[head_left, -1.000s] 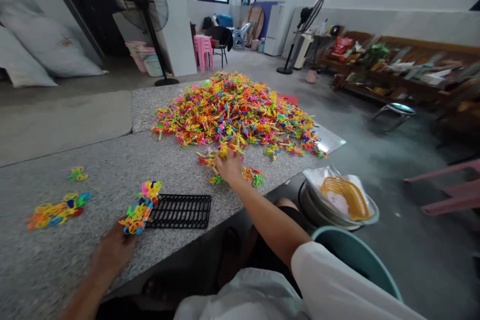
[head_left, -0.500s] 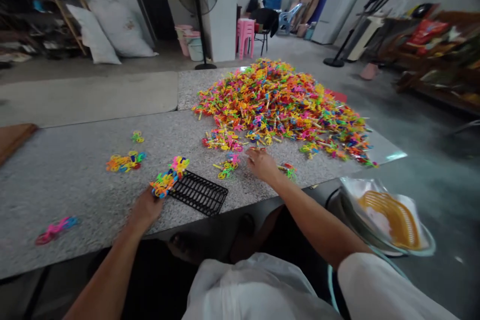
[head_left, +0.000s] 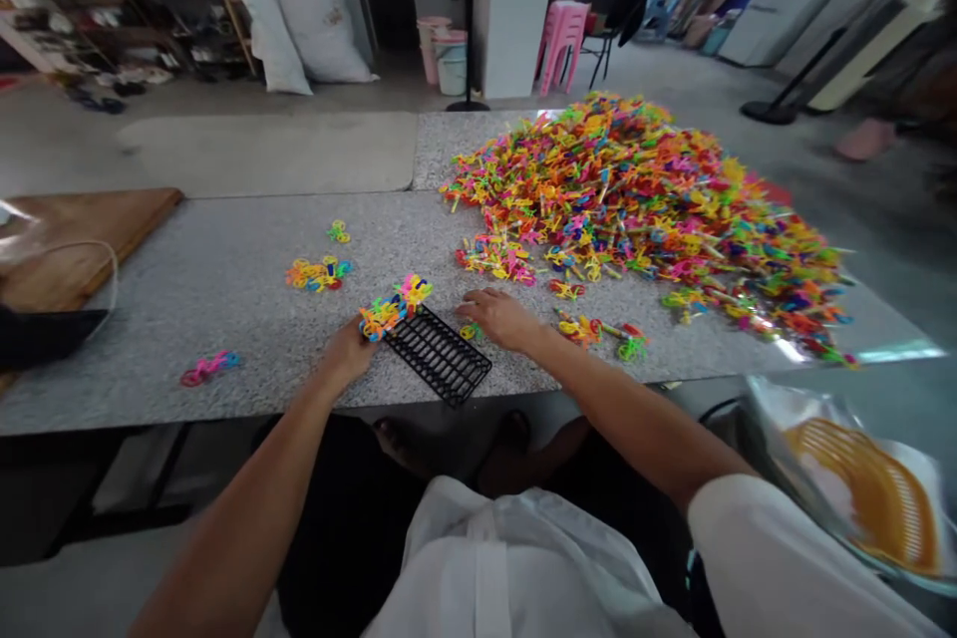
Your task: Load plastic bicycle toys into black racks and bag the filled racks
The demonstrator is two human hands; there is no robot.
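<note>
My left hand (head_left: 348, 354) is closed around the left end of a black plastic rack (head_left: 441, 356) with rows of slots. A cluster of small bright plastic toys (head_left: 383, 317) sits at that end, by my fingertips. The rack's right end extends toward the table's front edge. My right hand (head_left: 502, 319) is just right of the rack, low over the table, with fingers bent down over a few small plastic toys. A green and yellow toy (head_left: 471, 331) shows under the fingertips; the rest is hidden by the hand.
A big heap of multicoloured plastic toys (head_left: 635, 189) covers the right of the speckled table (head_left: 246, 319). Small groups lie left (head_left: 318, 273) and right (head_left: 598, 331). A wooden board (head_left: 112, 239) is at far left; a yellow basket (head_left: 867, 488) stands beside the table at right.
My right hand has moved left, from near the heap to the toys beside the rack, uncovering some orange ones. My left hand keeps holding the rack. The camera view has turned left.
</note>
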